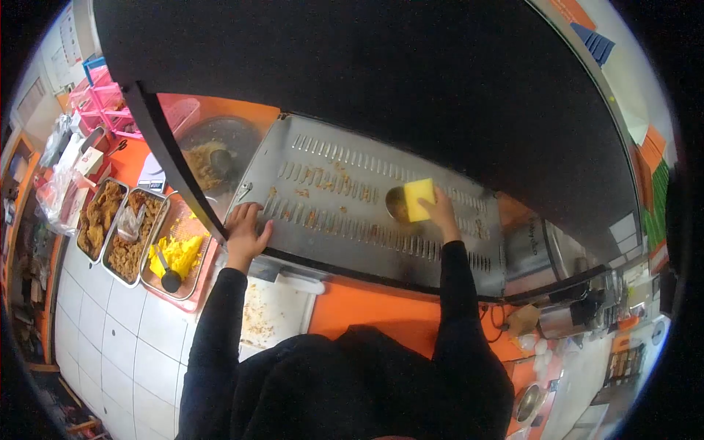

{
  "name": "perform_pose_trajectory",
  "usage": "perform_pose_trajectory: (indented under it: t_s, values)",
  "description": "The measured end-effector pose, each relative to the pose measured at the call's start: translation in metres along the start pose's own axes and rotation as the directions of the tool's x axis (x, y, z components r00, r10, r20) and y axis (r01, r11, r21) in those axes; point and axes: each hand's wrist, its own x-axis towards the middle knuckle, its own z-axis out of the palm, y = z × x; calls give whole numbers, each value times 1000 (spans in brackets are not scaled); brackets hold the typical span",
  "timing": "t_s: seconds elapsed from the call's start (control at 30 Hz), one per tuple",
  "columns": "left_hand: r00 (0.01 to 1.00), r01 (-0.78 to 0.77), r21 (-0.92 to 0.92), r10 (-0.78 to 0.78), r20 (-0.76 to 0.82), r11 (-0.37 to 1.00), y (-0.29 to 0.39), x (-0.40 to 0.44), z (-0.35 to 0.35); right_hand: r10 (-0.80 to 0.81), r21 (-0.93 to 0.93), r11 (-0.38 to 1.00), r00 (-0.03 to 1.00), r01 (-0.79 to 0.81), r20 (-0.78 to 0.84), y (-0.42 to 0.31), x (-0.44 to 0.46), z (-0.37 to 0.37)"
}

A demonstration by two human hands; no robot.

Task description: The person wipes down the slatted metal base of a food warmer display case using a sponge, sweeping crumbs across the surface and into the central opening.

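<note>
In the head view, my right hand [440,211] grips a yellow sponge [419,199] over a slotted metal plate [352,196]. Beside the sponge, partly covered by it, is a round metal bowl [396,205]; whether they touch I cannot tell. Brown crumbs are scattered over the plate, mostly at its left and middle. My left hand [246,233] rests at the plate's front left corner, beside a dark frame post [176,161], thumb and fingers apart, holding nothing.
Dark panels [352,81] of the cabinet rise over the plate. At left stand metal trays of brown fried food [100,218] and a tray with yellow food [178,254] and a black-ended scoop [170,280]. A crumb-covered white tray [275,312] lies below on the orange counter [374,308].
</note>
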Motion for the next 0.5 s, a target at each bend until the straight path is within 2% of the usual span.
perform_pose_trajectory:
  t_s: [0.07,0.13,0.2,0.27,0.3,0.4,0.5]
  values:
    - [1000,-7,8,7,10,1000,0,-1,-1,55,-156,985,994,-69,-91,18,2,-23]
    - [999,22,14,-22,33,1000,3,-1,-2,29,-347,931,971,-113,-237,37,2,-53]
    - [999,34,8,-34,25,999,2,-2,-1,275,-385,869,950,-310,-145,22,-2,-100]
    - [998,51,19,-51,31,999,1,-3,0,-104,-496,867,960,-41,-261,79,2,-119]
    - [997,66,16,-66,41,998,-1,-5,1,-81,-555,822,937,-130,-339,116,4,-124]
    - [989,131,44,-133,56,990,1,-8,2,-167,-603,777,865,-180,-474,186,35,-142]
    - [989,131,28,-132,61,991,-5,-13,8,-117,-605,780,914,-158,-389,240,69,-133]
